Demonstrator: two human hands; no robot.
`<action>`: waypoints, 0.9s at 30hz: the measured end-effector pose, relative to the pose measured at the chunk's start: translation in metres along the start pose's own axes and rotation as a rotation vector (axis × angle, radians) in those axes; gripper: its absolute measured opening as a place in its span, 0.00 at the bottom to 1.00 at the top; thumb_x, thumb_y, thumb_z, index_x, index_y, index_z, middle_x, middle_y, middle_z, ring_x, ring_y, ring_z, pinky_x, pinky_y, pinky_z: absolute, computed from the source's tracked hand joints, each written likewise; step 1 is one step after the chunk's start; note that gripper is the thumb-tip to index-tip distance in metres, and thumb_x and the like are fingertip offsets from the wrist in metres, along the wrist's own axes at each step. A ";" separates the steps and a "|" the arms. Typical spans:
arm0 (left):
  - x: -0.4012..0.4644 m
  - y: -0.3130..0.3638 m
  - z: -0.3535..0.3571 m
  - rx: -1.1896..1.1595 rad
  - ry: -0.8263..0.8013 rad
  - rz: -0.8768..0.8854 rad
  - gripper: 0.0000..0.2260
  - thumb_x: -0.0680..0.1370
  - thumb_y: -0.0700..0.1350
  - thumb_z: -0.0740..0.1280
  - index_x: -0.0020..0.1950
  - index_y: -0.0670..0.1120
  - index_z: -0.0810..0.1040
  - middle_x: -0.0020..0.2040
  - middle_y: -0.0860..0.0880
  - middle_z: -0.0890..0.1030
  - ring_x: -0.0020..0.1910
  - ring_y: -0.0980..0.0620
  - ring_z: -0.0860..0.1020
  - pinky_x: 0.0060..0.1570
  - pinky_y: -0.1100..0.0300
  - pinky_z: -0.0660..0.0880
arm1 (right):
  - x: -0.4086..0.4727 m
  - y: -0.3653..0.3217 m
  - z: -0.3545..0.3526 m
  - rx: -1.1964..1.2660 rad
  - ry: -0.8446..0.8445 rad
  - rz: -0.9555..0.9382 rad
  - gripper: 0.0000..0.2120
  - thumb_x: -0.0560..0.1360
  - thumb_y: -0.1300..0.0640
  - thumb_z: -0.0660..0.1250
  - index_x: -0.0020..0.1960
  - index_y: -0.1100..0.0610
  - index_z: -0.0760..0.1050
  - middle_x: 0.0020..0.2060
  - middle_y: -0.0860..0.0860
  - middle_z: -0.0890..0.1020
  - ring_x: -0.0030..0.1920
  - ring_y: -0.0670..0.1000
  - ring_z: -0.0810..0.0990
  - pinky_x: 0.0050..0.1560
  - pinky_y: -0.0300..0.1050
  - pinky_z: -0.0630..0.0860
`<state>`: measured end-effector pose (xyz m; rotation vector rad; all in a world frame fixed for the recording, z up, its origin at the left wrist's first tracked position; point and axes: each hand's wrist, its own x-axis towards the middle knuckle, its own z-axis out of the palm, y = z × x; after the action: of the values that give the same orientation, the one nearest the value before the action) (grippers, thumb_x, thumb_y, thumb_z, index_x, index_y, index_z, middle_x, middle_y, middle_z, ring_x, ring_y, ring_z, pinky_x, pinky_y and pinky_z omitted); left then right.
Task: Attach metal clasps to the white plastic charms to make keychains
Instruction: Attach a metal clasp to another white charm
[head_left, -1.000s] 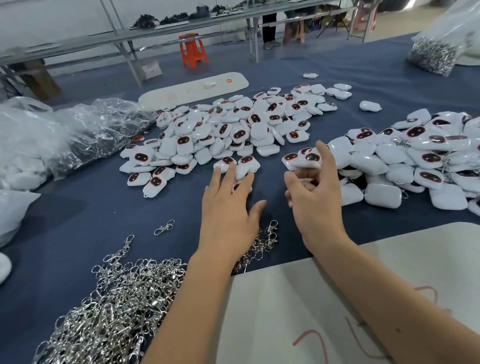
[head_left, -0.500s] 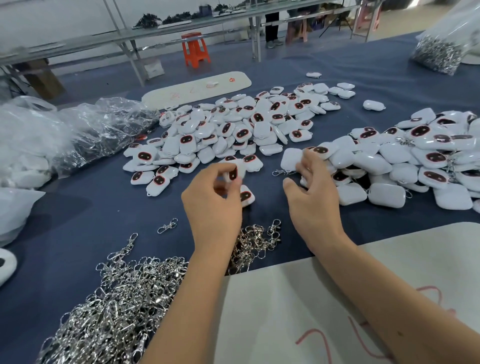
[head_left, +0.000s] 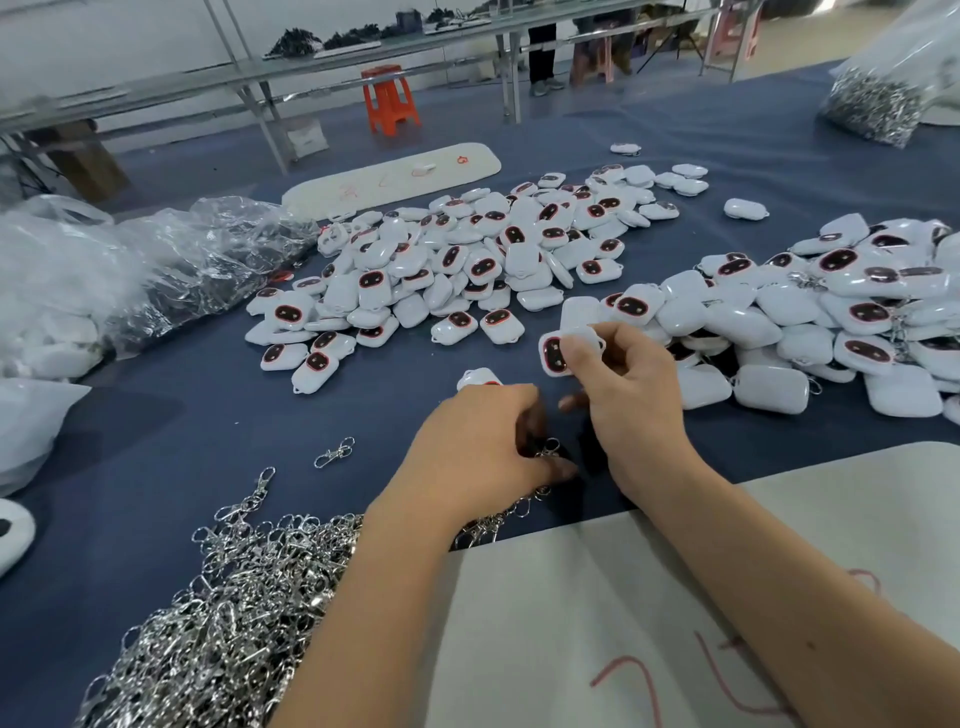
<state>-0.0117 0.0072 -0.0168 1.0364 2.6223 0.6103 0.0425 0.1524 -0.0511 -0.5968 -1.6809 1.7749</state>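
Note:
My right hand (head_left: 628, 400) pinches one white charm (head_left: 556, 354) with a dark red-rimmed face, lifted above the blue table. My left hand (head_left: 483, 447) is curled palm-down over a small bunch of metal clasps (head_left: 546, 451), its fingertips closing on one of them. Just beyond its knuckles a single charm (head_left: 478, 378) lies on the cloth. A big heap of clasps (head_left: 234, 597) fills the near left. Loose charms (head_left: 467, 260) are piled at the centre. More charms (head_left: 831, 312), some with clasps on them, are piled at the right.
A white board (head_left: 675, 597) with red marks lies under my forearms. One stray clasp (head_left: 335, 453) sits on the cloth. Crumpled plastic bags (head_left: 156, 270) line the left edge. A bag of clasps (head_left: 883, 98) stands far right, and another white board (head_left: 389, 176) lies at the back.
My left hand picked a charm from the table, then dropped to the clasps near me. My right hand drew back from the right pile and now holds a charm.

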 end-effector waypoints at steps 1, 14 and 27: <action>0.000 0.002 0.000 0.021 -0.017 -0.006 0.14 0.70 0.59 0.77 0.40 0.56 0.74 0.41 0.55 0.77 0.39 0.54 0.78 0.35 0.56 0.71 | -0.001 -0.001 0.001 0.038 -0.020 0.027 0.06 0.79 0.51 0.71 0.50 0.54 0.78 0.39 0.48 0.84 0.35 0.52 0.86 0.33 0.45 0.81; 0.004 -0.015 0.005 -0.214 0.399 -0.066 0.11 0.81 0.47 0.69 0.40 0.49 0.73 0.38 0.53 0.76 0.39 0.54 0.74 0.39 0.59 0.69 | -0.004 -0.002 0.002 0.024 -0.202 -0.003 0.14 0.75 0.59 0.61 0.58 0.48 0.72 0.34 0.52 0.83 0.28 0.52 0.80 0.23 0.39 0.70; 0.004 0.005 0.001 -1.361 0.364 -0.266 0.11 0.82 0.42 0.68 0.40 0.44 0.78 0.37 0.47 0.83 0.34 0.53 0.78 0.32 0.63 0.74 | -0.012 -0.006 0.004 -0.138 -0.335 -0.286 0.04 0.76 0.56 0.77 0.48 0.51 0.82 0.36 0.51 0.86 0.37 0.55 0.81 0.42 0.39 0.77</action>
<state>-0.0115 0.0132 -0.0155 0.1236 1.7209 2.1438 0.0491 0.1406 -0.0456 -0.1063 -2.0111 1.6243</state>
